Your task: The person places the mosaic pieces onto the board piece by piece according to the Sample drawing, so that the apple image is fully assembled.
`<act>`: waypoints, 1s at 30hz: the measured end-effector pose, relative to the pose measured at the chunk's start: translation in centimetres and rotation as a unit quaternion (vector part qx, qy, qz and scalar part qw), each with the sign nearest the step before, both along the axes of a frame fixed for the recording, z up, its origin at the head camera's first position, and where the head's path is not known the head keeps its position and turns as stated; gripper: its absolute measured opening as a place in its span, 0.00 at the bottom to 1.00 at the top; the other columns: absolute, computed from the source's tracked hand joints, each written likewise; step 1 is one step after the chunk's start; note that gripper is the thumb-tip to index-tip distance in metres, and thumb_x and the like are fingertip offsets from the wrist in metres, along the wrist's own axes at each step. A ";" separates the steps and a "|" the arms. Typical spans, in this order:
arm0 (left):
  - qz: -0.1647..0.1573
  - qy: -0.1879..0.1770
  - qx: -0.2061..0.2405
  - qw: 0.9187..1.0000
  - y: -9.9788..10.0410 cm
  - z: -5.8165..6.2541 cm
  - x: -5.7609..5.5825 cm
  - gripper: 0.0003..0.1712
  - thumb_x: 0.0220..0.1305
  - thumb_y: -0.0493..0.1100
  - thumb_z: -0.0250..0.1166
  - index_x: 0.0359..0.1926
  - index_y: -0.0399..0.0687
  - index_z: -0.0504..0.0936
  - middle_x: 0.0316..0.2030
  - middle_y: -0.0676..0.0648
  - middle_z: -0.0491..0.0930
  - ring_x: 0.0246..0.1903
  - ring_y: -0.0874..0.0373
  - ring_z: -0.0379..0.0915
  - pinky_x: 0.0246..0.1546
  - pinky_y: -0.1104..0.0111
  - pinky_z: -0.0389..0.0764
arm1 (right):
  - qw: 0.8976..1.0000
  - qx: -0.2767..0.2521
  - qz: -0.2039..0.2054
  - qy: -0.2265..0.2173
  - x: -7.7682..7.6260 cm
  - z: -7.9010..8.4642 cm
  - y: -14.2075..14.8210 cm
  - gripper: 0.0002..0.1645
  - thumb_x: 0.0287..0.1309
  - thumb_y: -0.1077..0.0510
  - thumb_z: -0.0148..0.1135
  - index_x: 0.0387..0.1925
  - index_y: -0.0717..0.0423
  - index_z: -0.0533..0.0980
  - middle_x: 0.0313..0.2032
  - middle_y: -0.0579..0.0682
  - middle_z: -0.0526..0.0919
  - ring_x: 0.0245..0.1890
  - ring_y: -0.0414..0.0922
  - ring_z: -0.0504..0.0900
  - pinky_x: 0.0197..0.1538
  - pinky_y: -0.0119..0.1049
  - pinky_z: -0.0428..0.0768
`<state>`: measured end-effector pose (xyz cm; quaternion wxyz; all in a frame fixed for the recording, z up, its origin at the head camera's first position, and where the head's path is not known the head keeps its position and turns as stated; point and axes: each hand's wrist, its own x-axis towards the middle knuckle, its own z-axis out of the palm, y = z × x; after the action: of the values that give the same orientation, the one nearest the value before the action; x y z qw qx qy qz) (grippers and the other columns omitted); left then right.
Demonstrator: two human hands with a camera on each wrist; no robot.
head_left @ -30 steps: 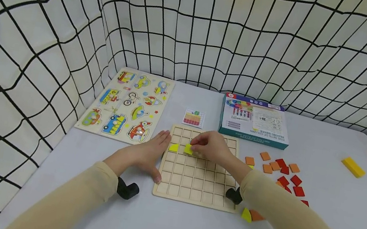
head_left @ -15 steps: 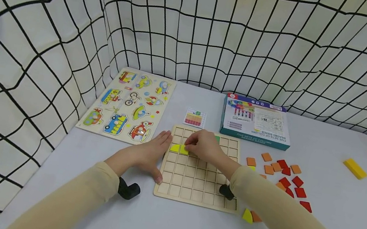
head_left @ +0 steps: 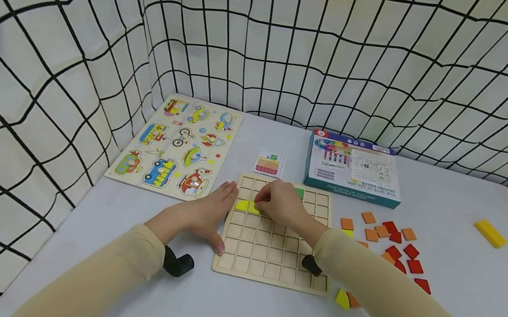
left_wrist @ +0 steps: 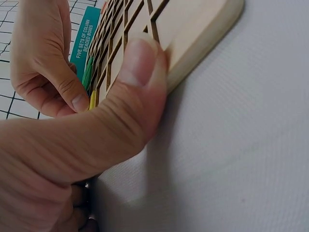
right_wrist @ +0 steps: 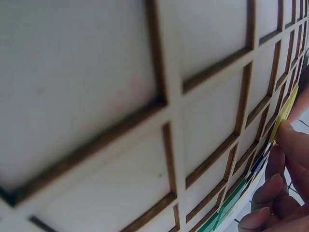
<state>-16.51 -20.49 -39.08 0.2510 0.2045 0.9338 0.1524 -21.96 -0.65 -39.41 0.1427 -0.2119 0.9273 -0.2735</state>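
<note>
A wooden grid board [head_left: 260,252] lies flat before me. My left hand [head_left: 208,215] rests along its left edge, fingers stretched out, with its thumb [left_wrist: 137,72] on the rim near the front corner. Over the board's upper left part, my right hand [head_left: 281,202] pinches a yellow tile [head_left: 253,208] at its edge, fingers curled. That tile sits in a row right beside another yellow tile [head_left: 241,204]. A green tile [head_left: 298,193] shows in the top row behind the hand; green also appears in the right wrist view [right_wrist: 229,205]. The right hand covers several cells.
Several red tiles [head_left: 415,266] and orange tiles [head_left: 368,217] lie scattered right of the board. A small picture card [head_left: 270,164], a teal-edged box [head_left: 355,169] and a vehicle puzzle board [head_left: 181,138] stand behind. A yellow block [head_left: 491,233] lies far right. Black netting [head_left: 290,47] encloses the table.
The right hand has moved left with the yellow tile and brought it down beside the first yellow tile. Over the last half second it barely moves. The left hand stays at the board's edge.
</note>
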 end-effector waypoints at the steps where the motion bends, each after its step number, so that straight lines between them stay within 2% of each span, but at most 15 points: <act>1: 0.000 -0.001 0.000 1.000 0.0 0.0 0.0 0.81 0.43 0.58 0.84 0.80 0.29 0.37 0.81 0.33 0.30 0.82 0.40 0.24 0.82 0.51 0.38 | 1.000 0.000 0.001 0.000 0.0 0.0 0.0 0.03 0.62 0.60 0.71 0.34 0.55 0.88 0.32 0.47 0.89 0.33 0.41 0.79 0.41 0.33 0.81; 6: 0.000 -0.004 0.003 1.000 0.2 -0.1 0.0 0.81 0.44 0.58 0.84 0.80 0.29 0.37 0.81 0.32 0.30 0.82 0.39 0.24 0.82 0.51 0.38 | 1.000 -0.018 -0.003 -0.010 -0.1 0.5 0.9 0.04 0.64 0.60 0.69 0.36 0.55 0.87 0.34 0.48 0.87 0.34 0.42 0.78 0.40 0.33 0.79; 9: 0.002 -0.004 0.004 1.000 0.3 -0.1 -0.1 0.81 0.44 0.57 0.84 0.80 0.29 0.37 0.81 0.33 0.30 0.82 0.40 0.24 0.82 0.51 0.38 | 1.000 -0.023 -0.011 -0.018 -0.3 1.2 2.5 0.05 0.64 0.59 0.69 0.38 0.55 0.87 0.36 0.49 0.87 0.35 0.44 0.78 0.40 0.33 0.78; 14: 0.005 -0.003 0.003 1.000 0.4 0.0 -0.1 0.81 0.43 0.56 0.85 0.80 0.30 0.37 0.81 0.33 0.30 0.82 0.40 0.24 0.82 0.52 0.37 | 0.999 -0.021 -0.021 -0.017 -0.6 2.2 7.3 0.08 0.66 0.58 0.68 0.43 0.56 0.86 0.39 0.50 0.87 0.39 0.45 0.80 0.42 0.35 0.78; 18: 0.006 -0.003 0.001 1.000 0.3 0.0 -0.1 0.81 0.43 0.56 0.85 0.80 0.30 0.37 0.81 0.33 0.29 0.82 0.40 0.23 0.82 0.52 0.37 | 0.999 -0.006 -0.045 -0.013 -0.4 2.5 12.1 0.10 0.67 0.58 0.66 0.47 0.56 0.85 0.42 0.53 0.87 0.44 0.49 0.80 0.44 0.36 0.80; 21: 0.008 -0.004 0.002 1.000 0.2 0.0 -0.1 0.81 0.43 0.56 0.85 0.80 0.30 0.37 0.81 0.33 0.29 0.82 0.40 0.23 0.82 0.51 0.37 | 0.998 0.012 -0.059 -0.018 -0.1 2.4 15.3 0.12 0.68 0.58 0.65 0.50 0.56 0.85 0.44 0.53 0.87 0.46 0.51 0.79 0.48 0.39 0.80; 25: 0.008 -0.003 0.001 1.000 0.1 0.1 -0.1 0.81 0.43 0.56 0.85 0.80 0.29 0.37 0.81 0.33 0.29 0.82 0.39 0.23 0.82 0.51 0.38 | 0.998 0.024 -0.059 -0.024 0.7 1.8 18.3 0.12 0.67 0.60 0.65 0.49 0.57 0.86 0.45 0.53 0.88 0.46 0.50 0.79 0.50 0.40 0.81; 30: 0.004 -0.001 -0.004 1.000 0.2 -0.1 -0.3 0.81 0.43 0.57 0.84 0.80 0.29 0.37 0.81 0.32 0.30 0.82 0.39 0.24 0.82 0.50 0.38 | 0.997 0.023 -0.048 -0.048 2.5 1.3 20.7 0.12 0.64 0.58 0.69 0.48 0.54 0.86 0.45 0.52 0.88 0.46 0.48 0.78 0.43 0.32 0.81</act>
<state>-16.82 -20.31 -39.20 0.2519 0.1992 0.9351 0.1499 -19.44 20.01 -38.14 0.1789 -0.1502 0.9345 -0.2687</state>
